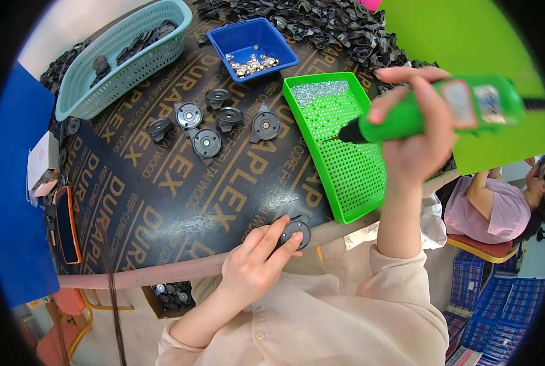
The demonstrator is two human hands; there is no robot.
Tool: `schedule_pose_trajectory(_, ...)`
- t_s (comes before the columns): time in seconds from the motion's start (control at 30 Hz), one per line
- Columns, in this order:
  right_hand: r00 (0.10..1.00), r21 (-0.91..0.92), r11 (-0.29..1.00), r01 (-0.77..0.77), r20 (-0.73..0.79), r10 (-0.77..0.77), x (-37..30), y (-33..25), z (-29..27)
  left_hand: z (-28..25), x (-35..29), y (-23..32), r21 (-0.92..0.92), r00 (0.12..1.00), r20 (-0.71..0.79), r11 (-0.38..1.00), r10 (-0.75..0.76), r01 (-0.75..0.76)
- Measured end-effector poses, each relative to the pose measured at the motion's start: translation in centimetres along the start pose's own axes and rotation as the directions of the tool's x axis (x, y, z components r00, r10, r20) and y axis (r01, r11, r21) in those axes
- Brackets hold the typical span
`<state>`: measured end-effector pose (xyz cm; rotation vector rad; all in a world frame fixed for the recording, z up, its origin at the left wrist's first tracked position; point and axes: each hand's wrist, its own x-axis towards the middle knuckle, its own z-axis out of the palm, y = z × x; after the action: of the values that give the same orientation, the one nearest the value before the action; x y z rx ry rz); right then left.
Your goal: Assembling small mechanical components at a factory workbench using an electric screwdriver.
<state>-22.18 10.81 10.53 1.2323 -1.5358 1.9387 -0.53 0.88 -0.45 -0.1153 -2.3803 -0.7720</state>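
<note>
I have the right hand [422, 143] gripping a green screwdriver [400, 124] over the tray [358, 189], seemingly for screw pickup. The left hand [254, 259] clasps a black disc [303, 230]; next calls for precise aim.

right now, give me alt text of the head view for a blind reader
A person's right hand points a green electric screwdriver over a green perforated plastic tray of silvery screws, while the left hand holds a round black plastic part near the edge of the dark table. Beyond lie similar parts and a blue plastic bin of metal pieces.
</note>
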Motion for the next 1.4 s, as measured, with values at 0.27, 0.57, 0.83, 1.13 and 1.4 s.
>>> schedule_pose_trajectory(0.27,0.939,0.369,0.897,-0.245,0.320,0.125,-4.9,-10.9,-1.3,0.0,-0.2,0.0,-0.017,1.000,0.011,1.000,-0.009,0.009)
schedule_pose_trajectory(0.57,0.880,0.269,0.845,-0.462,0.253,0.401,-7.4,-12.4,-0.6,0.0,0.0,-0.1,-0.008,0.999,0.009,0.999,0.041,-0.041)
schedule_pose_trajectory(0.83,0.885,0.194,0.934,-0.300,0.422,0.196,-7.2,-10.8,-0.1,-0.1,-0.1,-0.4,0.033,0.998,0.021,0.997,0.066,-0.067)
schedule_pose_trajectory(1.13,0.860,0.271,0.892,-0.362,0.465,0.208,-6.9,-10.9,0.5,-0.4,-0.5,0.2,0.062,0.998,0.013,0.996,0.061,-0.062)
schedule_pose_trajectory(1.4,0.928,0.476,0.805,-0.354,0.282,0.241,-6.2,-12.0,-2.4,-7.1,-3.7,1.0,-0.195,0.980,0.103,0.962,-0.172,0.189)
